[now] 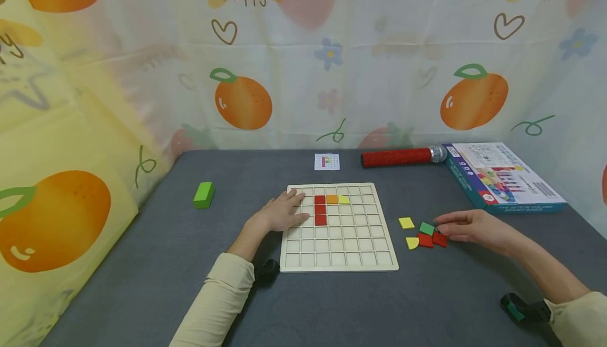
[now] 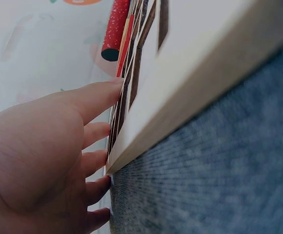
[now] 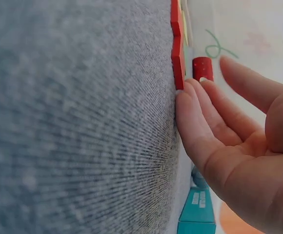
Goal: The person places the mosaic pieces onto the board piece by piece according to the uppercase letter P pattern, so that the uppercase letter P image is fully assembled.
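Note:
My left hand [image 1: 281, 212] rests with spread fingers on the left edge of a pale grid board [image 1: 339, 259]. Close by the fingertips, a column of red tiles [image 1: 320, 209] lies in the grid, with an orange tile [image 1: 331, 199] and a yellow tile [image 1: 343, 199] to the right of its top. Beyond the board's right side, my right hand [image 1: 478, 228] reaches loose tiles: a yellow one [image 1: 406, 223], a yellow rounded one [image 1: 412, 243], a green one [image 1: 426, 228] and two red ones. In the right wrist view its fingertips touch the nearest red tile [image 3: 178, 63], thumb held apart.
A small card with a coloured grid pattern [image 1: 326, 161] lies behind the board. Right of it are a red glittery microphone [image 1: 397, 157] and a flat box [image 1: 509, 176]. A green block [image 1: 204, 195] stands at the left of the grey table [image 1: 355, 305]. A fruit-print cloth hangs behind.

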Demonstrator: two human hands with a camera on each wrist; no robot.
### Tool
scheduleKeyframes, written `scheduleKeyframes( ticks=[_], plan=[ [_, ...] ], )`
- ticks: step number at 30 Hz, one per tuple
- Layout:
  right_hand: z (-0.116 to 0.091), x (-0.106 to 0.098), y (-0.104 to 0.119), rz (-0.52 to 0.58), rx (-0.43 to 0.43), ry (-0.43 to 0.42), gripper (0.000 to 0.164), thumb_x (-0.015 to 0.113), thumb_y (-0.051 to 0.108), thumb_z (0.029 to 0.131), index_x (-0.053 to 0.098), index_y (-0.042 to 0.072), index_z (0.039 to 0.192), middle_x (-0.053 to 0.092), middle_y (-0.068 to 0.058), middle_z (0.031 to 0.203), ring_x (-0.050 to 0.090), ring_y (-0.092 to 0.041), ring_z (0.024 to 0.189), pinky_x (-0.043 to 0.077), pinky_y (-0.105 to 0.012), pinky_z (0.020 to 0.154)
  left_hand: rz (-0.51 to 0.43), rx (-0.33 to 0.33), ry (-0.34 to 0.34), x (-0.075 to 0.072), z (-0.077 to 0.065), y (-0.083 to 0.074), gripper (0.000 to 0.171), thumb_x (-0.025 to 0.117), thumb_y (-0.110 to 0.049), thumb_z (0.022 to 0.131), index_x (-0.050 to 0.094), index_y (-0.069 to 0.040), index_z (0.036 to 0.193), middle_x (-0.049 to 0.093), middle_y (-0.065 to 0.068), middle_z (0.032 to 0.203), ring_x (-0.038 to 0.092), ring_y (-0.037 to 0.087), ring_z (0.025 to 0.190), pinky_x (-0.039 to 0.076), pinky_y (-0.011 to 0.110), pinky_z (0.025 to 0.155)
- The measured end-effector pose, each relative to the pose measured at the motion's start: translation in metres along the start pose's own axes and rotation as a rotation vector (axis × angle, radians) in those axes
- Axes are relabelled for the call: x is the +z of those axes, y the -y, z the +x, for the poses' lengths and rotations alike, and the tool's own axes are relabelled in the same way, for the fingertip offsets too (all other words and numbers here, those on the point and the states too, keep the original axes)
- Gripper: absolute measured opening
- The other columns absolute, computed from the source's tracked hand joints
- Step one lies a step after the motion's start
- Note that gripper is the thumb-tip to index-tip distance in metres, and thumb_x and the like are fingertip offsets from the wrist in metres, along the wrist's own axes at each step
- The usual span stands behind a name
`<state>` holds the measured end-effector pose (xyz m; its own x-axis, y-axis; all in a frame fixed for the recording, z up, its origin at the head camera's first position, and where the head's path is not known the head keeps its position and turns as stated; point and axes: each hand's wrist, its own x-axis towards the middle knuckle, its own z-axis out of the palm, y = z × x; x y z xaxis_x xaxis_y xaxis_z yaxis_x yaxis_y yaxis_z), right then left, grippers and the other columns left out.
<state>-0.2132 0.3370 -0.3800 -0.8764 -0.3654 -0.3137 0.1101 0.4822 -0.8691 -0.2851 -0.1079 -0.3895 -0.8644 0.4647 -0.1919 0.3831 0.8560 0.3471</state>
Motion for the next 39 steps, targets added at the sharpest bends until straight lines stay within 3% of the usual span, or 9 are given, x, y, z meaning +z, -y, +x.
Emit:
scheduleKeyframes(
  ticks=[4,7,18,27,34,39],
  plan=[
    [-0.001,0.005,0.001,-0.123,-0.033,-0.036,0.051,0.064,0.023,0.093,0.051,-0.009,0.131,0.061,-0.017,0.118,0.057,-0.023,0.102,0.05,-0.03,0.082,0.0,0.0,0.002,0.0,0.0,0.0,0.066,0.049,-0.043,0.098,0.027,-0.009,0.151,0.016,0.015,0.156,0.011,0.036,0.142,0.014,0.056,0.109],
    [-0.002,0.008,0.002,-0.143,-0.061,-0.043,0.05,0.067,0.02,0.091,0.053,-0.01,0.128,0.062,-0.017,0.114,0.057,-0.026,0.1,0.05,-0.029,0.08,-0.002,0.003,0.0,-0.001,0.0,0.001,0.066,0.049,-0.042,0.098,0.028,-0.008,0.151,0.016,0.016,0.156,0.012,0.036,0.142,0.014,0.056,0.109],
    [0.001,0.014,0.003,-0.328,-0.214,-0.069,0.039,0.073,0.008,0.084,0.06,-0.006,0.118,0.062,-0.011,0.104,0.057,-0.022,0.089,0.051,-0.024,0.075,0.005,0.006,0.003,0.0,0.0,0.001,0.067,0.049,-0.043,0.098,0.027,-0.008,0.151,0.016,0.016,0.156,0.011,0.036,0.142,0.014,0.056,0.109],
    [0.004,0.018,0.007,-0.343,-0.169,-0.076,0.039,0.074,0.001,0.081,0.061,-0.005,0.117,0.061,-0.008,0.099,0.054,-0.024,0.088,0.05,-0.025,0.071,-0.003,0.006,0.005,-0.001,0.0,0.0,0.066,0.049,-0.042,0.098,0.027,-0.008,0.151,0.016,0.016,0.156,0.01,0.036,0.142,0.013,0.056,0.11],
    [0.002,0.017,0.006,-0.353,-0.22,-0.081,0.037,0.074,0.005,0.082,0.061,-0.005,0.114,0.056,-0.006,0.088,0.051,-0.017,0.076,0.046,-0.024,0.062,-0.005,0.002,0.003,0.0,0.001,-0.001,0.067,0.049,-0.042,0.098,0.027,-0.008,0.151,0.016,0.016,0.156,0.011,0.036,0.142,0.013,0.056,0.11],
    [0.001,0.016,0.005,-0.336,-0.229,-0.077,0.029,0.072,0.009,0.084,0.062,-0.003,0.108,0.058,-0.006,0.086,0.052,-0.013,0.074,0.047,-0.024,0.063,-0.006,0.002,0.001,0.001,0.001,0.0,0.067,0.049,-0.043,0.098,0.027,-0.008,0.151,0.016,0.016,0.156,0.011,0.036,0.142,0.014,0.056,0.11]
  ],
)
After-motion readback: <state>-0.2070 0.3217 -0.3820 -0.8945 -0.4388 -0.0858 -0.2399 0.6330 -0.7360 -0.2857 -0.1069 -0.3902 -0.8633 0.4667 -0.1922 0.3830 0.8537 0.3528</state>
